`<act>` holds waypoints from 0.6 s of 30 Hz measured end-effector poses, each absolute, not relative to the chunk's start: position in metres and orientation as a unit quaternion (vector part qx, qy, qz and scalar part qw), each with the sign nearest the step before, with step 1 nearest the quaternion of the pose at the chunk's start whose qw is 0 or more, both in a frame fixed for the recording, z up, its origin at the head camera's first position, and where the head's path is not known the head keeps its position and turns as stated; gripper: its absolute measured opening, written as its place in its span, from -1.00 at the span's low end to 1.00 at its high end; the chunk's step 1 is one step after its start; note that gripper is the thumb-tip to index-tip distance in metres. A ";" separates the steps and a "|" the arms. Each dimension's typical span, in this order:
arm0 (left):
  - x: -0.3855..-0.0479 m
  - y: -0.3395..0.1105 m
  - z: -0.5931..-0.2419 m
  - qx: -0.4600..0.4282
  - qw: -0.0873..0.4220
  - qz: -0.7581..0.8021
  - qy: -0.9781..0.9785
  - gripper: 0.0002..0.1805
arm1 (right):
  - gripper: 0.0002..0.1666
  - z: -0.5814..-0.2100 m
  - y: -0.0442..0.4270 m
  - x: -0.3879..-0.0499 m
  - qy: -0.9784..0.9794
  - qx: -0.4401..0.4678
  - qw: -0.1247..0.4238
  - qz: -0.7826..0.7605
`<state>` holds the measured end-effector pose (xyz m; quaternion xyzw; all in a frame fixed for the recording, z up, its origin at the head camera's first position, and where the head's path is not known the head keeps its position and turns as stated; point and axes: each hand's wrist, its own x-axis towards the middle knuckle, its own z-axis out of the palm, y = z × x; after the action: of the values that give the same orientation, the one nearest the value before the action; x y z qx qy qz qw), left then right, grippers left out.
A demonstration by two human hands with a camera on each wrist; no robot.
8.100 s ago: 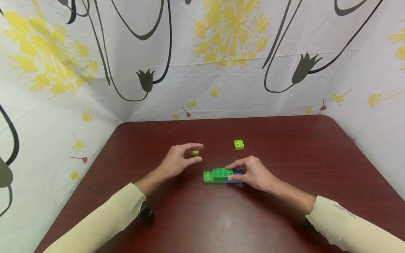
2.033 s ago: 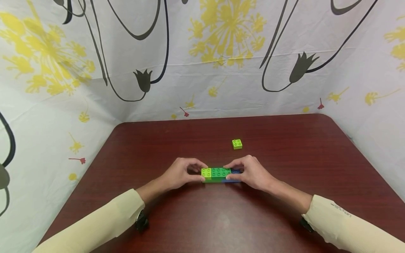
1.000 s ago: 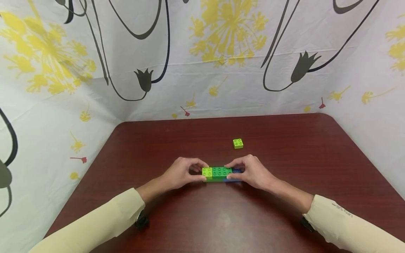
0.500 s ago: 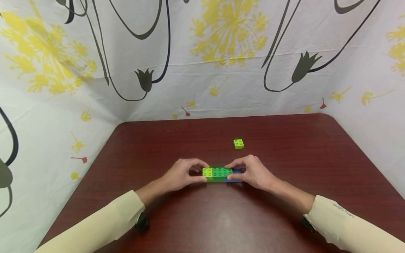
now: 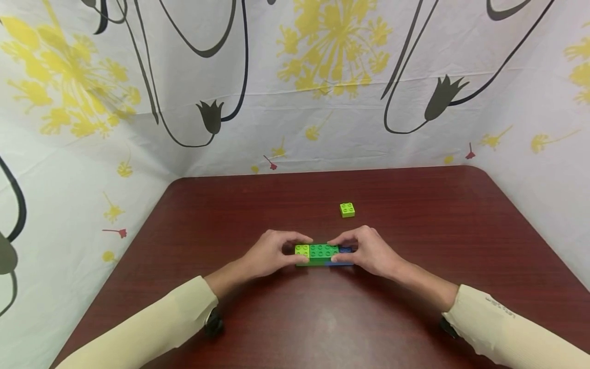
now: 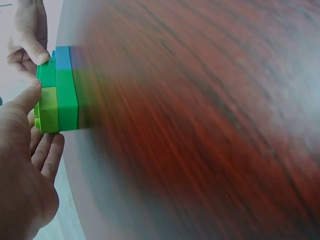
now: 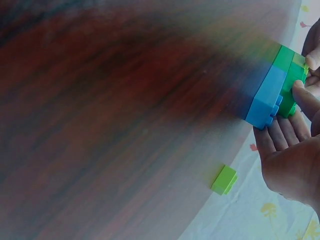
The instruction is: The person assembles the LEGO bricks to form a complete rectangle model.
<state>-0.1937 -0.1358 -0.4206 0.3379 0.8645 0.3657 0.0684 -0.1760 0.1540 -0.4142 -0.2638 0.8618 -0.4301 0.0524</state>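
Two hands at work on a brick assembly, with one brick set apart. The assembly rests on the dark red-brown table (image 5: 239, 205) and has two layers. Below, a lower green brick (image 6: 68, 105) forms the left part and a blue brick (image 7: 266, 95) the right. Above, a lime brick (image 5: 302, 249) sits on the left end, flush against a dark green brick (image 5: 322, 250) that bridges the two lower bricks; the blue brick's studs show at the right end. The left hand (image 5: 271, 252) grips the lime brick — thumb in front, fingers behind, the tips reaching the seam with the dark green brick. The right hand (image 5: 371, 252) pinches the dark green brick near its right end, thumb on the near side and fingers on the far side. A loose lime brick (image 5: 348, 210), four studs upward, lies beyond the assembly, well apart from both hands. Both forearms wear pale sleeves (image 5: 152, 323). Behind the table hangs white cloth (image 5: 258, 61) printed with yellow and grey flowers.
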 end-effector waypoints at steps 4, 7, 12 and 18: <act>-0.193 -0.130 -0.422 0.336 0.058 0.370 0.864 -0.51 | -0.63 -0.415 0.154 -0.176 0.862 -0.262 0.054 -0.430; -0.191 -0.128 -0.423 0.336 0.051 0.376 0.862 -0.52 | -0.63 -0.415 0.154 -0.176 0.861 -0.262 0.056 -0.432; -0.189 -0.125 -0.426 0.333 0.037 0.380 0.862 -0.54 | -0.64 -0.416 0.155 -0.176 0.861 -0.264 0.055 -0.431; -0.187 -0.125 -0.429 0.322 0.033 0.389 0.863 -0.54 | -0.64 -0.416 0.155 -0.177 0.858 -0.265 0.056 -0.436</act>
<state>-0.1873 -0.1247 -0.4290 0.3219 0.8625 0.3890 0.0329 -0.1771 0.1552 -0.4163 -0.2653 0.8582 -0.4358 0.0561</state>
